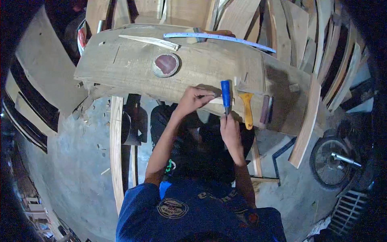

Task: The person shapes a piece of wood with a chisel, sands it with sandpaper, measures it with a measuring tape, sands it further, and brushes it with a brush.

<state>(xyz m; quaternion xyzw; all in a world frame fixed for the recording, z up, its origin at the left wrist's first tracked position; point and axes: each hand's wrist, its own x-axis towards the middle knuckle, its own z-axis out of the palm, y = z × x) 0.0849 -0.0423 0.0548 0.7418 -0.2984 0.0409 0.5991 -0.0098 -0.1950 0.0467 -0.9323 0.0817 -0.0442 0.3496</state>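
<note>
My left hand (192, 101) is pinched at the near edge of the wooden bench (133, 68), its fingertips on a small pale strip of wood (216, 100). My right hand (230, 131) is closed round the metal part of a blue-handled chisel (225, 93). The blue handle points away from me, and the fingers hide the blade. The strip's right end meets or passes behind the handle; I cannot tell which. Just right of the chisel lies a yellow-handled brush (248, 111). Beside that are narrow dark blocks (265, 109).
A round dish with reddish-brown contents (166, 65) sits on the bench. Behind it lie a pointed wood sliver (149, 41), a blue measuring strip (219, 37) and a brown-handled tool (217, 32). Boards (234, 18) lean at the back. A wheel (331, 162) stands right.
</note>
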